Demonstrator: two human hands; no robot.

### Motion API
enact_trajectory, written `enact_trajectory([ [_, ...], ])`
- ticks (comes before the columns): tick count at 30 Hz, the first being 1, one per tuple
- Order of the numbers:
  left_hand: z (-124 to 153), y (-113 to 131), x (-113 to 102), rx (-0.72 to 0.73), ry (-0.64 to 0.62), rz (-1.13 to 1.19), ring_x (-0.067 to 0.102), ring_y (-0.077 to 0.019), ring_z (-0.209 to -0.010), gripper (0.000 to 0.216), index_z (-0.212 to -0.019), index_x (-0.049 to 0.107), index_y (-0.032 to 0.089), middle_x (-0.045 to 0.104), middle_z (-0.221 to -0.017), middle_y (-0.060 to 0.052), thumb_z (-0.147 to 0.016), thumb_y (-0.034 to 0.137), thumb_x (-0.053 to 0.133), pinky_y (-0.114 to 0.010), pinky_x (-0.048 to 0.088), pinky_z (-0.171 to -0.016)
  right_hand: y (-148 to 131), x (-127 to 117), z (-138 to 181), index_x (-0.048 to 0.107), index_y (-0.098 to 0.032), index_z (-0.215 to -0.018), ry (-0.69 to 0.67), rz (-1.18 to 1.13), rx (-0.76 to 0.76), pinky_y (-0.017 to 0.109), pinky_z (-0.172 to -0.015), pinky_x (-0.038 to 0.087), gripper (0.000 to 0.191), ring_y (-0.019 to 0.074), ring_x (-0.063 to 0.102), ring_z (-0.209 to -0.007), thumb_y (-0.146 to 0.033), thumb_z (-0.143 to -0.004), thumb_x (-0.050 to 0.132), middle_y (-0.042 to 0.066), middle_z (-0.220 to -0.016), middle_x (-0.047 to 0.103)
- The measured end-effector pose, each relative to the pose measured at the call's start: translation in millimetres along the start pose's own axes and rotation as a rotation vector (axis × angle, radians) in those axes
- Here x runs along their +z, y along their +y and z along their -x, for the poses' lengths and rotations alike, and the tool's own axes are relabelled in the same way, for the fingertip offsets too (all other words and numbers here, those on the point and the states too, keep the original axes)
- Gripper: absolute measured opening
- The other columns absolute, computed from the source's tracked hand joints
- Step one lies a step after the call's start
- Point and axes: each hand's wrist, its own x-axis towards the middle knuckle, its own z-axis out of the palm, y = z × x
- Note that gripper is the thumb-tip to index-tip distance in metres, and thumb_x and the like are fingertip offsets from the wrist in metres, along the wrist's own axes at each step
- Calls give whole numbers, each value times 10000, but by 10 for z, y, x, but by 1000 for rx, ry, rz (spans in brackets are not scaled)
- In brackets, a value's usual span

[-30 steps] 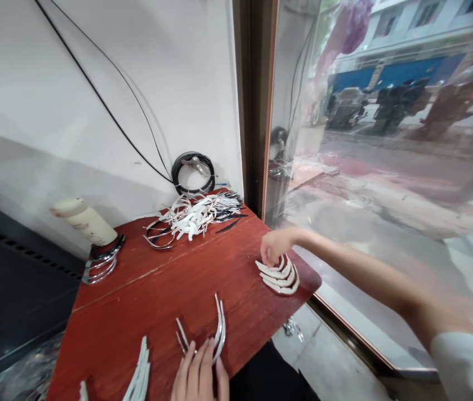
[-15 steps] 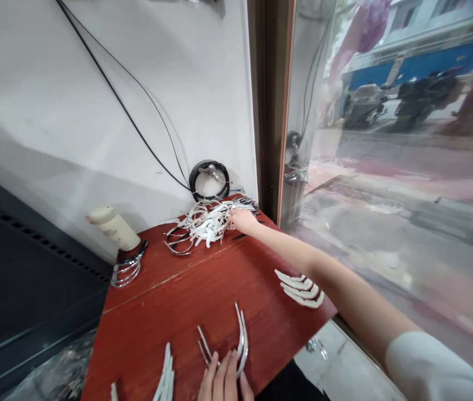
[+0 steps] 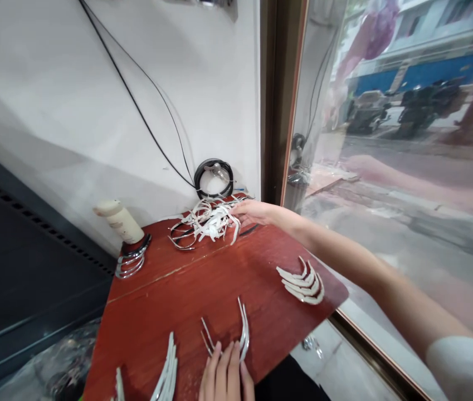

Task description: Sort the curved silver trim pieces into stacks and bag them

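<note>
My right hand [image 3: 250, 211] was at the right side of the tangled heap of strips [image 3: 215, 223], by the table's far edge, its fingers reaching out and slightly parted; I could not tell whether the tips pinched a strip. My left hand [image 3: 227, 373] lay at the near edge, fingers side by side over the middle of some silvery curved bands [image 3: 244, 337], thumb a little apart; its hold on them was hidden. The heap looked so interlaced that one careless pull might have dragged out several strips, or bent a thin one. A heavy sweep of my forearm, I judged, could have pushed the nested pale arcs [image 3: 303, 285] off the right corner of the red table [image 3: 219, 273], since they lay so near it. Pressing too hard with my left palm might have skewed the bands under it. At the far left corner the leaning bottle [image 3: 121, 221], next to the shiny rings [image 3: 131, 263], seemed easy to topple if knocked. Its side bore small printing, too blurred to read; I could make out no brand or other lettering anywhere.
</note>
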Motion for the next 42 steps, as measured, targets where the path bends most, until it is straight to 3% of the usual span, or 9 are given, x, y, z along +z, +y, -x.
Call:
enact_trajectory([
  [3, -53, 62, -115, -32, -73, 3, 638, -244, -1049, 322, -1146, 633, 159, 721, -1079, -59, -826, 164, 594, -384, 445, -949, 186, 339, 207, 591, -134, -866, -49, -264, 96, 279, -846, 570, 182, 140, 688, -875, -196, -956, 445, 87, -899, 714],
  [7, -94, 198, -214, -197, -80, 37, 602, -246, -1109, 321, -1174, 598, 111, 676, -1159, -109, -859, 171, 591, -407, 439, -1002, 545, 715, 412, 527, -159, -797, 45, -217, 159, 302, -799, 580, 147, 146, 691, -796, -174, -937, 486, 76, -809, 689],
  [13, -93, 220, -247, -224, -98, 95, 586, -241, -1128, 255, -1114, 606, 124, 678, -1136, -94, -861, 158, 595, -398, 425, -1023, 732, 674, 586, 542, -200, -830, 233, 68, 69, 319, -796, 523, 218, 173, 646, -809, -147, -755, 740, 0, -797, 647],
  [19, -139, 219, -283, -222, -88, 165, 609, -216, -1043, 214, -1086, 635, 174, 698, -979, -40, -880, 163, 578, -429, 356, -1082, 567, 842, 619, 726, -159, -928, -272, 836, -414, 310, -886, 430, 116, 216, 610, -975, -152, -817, 695, 102, -1033, 675],
  [24, -167, 265, -305, -311, -70, 242, 618, -192, -1010, 161, -970, 680, 216, 679, -893, -20, -899, 168, 544, -421, 311, -1123, 415, 1171, 548, 766, -199, -936, -410, 897, -380, 248, -765, 413, 137, 172, 643, -848, -249, -874, 654, 39, -917, 747],
  [30, -103, 265, -260, -331, -38, 219, 630, -176, -921, 131, -940, 691, 224, 669, -855, -21, -874, 184, 584, -428, 324, -1120, 138, 1571, 867, 758, -244, -944, -685, 961, -232, 237, -562, 338, 167, 160, 655, -803, -303, -820, 663, -8, -905, 765],
  [35, -21, 213, -147, -275, 44, 152, 642, -173, -866, 118, -932, 686, 212, 700, -871, -40, -821, 209, 646, -401, 363, -1090, 43, 1536, 771, 750, -261, -966, -834, 914, -195, 190, -591, 386, 172, 121, 671, -815, -328, -837, 658, -47, -926, 761],
  [38, -8, 183, -79, -246, 102, 100, 656, -181, -862, 175, -963, 679, 182, 729, -885, -64, -797, 230, 656, -381, 357, -1101, 63, 1233, 404, 755, -310, -952, -589, 954, -144, 132, -705, 428, 134, 90, 676, -867, -340, -843, 682, -90, -943, 752],
  [42, -20, 169, -18, -196, 77, 13, 676, -198, -929, 300, -1082, 672, 163, 754, -1005, -79, -806, 256, 603, -398, 264, -1173, 188, 773, -105, 664, -143, -1152, 4, 1144, -58, 295, -855, 446, 285, 252, 606, -1098, -170, -950, 465, 151, -1188, 662],
])
